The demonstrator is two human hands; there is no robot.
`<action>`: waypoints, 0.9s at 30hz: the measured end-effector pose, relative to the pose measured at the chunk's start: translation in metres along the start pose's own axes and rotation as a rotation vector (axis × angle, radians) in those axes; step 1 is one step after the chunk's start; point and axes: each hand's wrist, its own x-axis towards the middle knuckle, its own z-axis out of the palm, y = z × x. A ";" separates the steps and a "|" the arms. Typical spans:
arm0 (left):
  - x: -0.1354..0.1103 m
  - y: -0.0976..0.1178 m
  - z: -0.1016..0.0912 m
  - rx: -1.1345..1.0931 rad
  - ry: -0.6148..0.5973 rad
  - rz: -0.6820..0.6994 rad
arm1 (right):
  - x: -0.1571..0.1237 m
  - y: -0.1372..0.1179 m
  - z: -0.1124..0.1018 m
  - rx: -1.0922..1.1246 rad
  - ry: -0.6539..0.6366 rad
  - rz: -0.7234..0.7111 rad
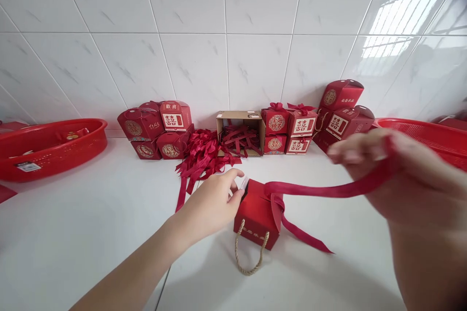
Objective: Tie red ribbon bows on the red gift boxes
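Note:
A red gift box [255, 211] with a gold rope handle [237, 252] hanging down its front stands on the white counter. A dark red ribbon [321, 190] passes through the box top, and its loose end trails onto the counter at the right. My left hand [215, 199] grips the box's upper left edge between thumb and fingers. Something small and whitish shows at the fingertips, too unclear to name. Raised at the right, my right hand [404, 175] is blurred but closed round the ribbon's other end, which stretches taut from the box.
Behind the box lie a heap of ribbons [204, 155] and an open carton [241, 115] with more ribbon inside. Stacked gift boxes [175, 116] flank them, some tied with bows [301, 108]. Red plastic baskets [87, 141] stand at both sides. A tiled wall [193, 58] closes the back.

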 end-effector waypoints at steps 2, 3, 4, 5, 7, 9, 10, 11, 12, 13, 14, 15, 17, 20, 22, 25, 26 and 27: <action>0.000 0.002 0.000 -0.085 -0.051 -0.001 | -0.002 0.000 0.030 -0.015 -0.202 0.119; 0.000 0.003 0.000 -0.116 -0.082 0.002 | -0.002 0.003 0.042 -0.047 -0.296 0.188; 0.000 0.003 0.000 -0.142 -0.109 0.005 | -0.002 0.008 0.051 -0.098 -0.377 0.254; -0.001 0.004 0.001 -0.162 -0.130 0.006 | -0.002 0.013 0.058 -0.150 -0.443 0.314; -0.001 0.005 0.001 -0.192 -0.152 0.002 | -0.003 0.025 0.067 -0.234 -0.546 0.383; -0.001 0.006 0.002 -0.210 -0.158 -0.005 | -0.004 0.035 0.072 -0.283 -0.622 0.390; -0.001 0.006 0.002 -0.215 -0.160 -0.008 | -0.004 0.038 0.074 -0.296 -0.650 0.378; -0.001 0.007 0.003 -0.217 -0.163 -0.011 | -0.005 0.041 0.075 -0.303 -0.670 0.366; -0.001 0.007 0.003 -0.219 -0.168 -0.013 | -0.005 0.042 0.076 -0.302 -0.685 0.360; -0.002 0.008 0.003 -0.222 -0.171 -0.015 | -0.005 0.043 0.077 -0.300 -0.695 0.364; -0.002 0.009 0.003 -0.224 -0.174 -0.017 | -0.005 0.043 0.078 -0.296 -0.700 0.373; -0.002 0.010 0.003 -0.225 -0.176 -0.018 | -0.005 0.043 0.079 -0.293 -0.702 0.384; -0.003 0.011 0.003 -0.226 -0.185 -0.020 | -0.005 0.041 0.080 -0.288 -0.704 0.405; -0.005 0.012 0.003 -0.214 -0.196 -0.025 | -0.005 0.040 0.082 -0.282 -0.699 0.426; -0.006 0.013 0.004 -0.191 -0.187 -0.028 | -0.006 0.040 0.083 -0.279 -0.699 0.430; -0.008 0.013 0.005 -0.159 -0.171 -0.014 | -0.007 0.039 0.083 -0.283 -0.708 0.411; -0.008 0.014 0.005 -0.152 -0.173 -0.006 | -0.007 0.038 0.083 -0.288 -0.712 0.399; -0.008 0.014 0.006 -0.145 -0.176 0.000 | -0.007 0.038 0.083 -0.294 -0.716 0.385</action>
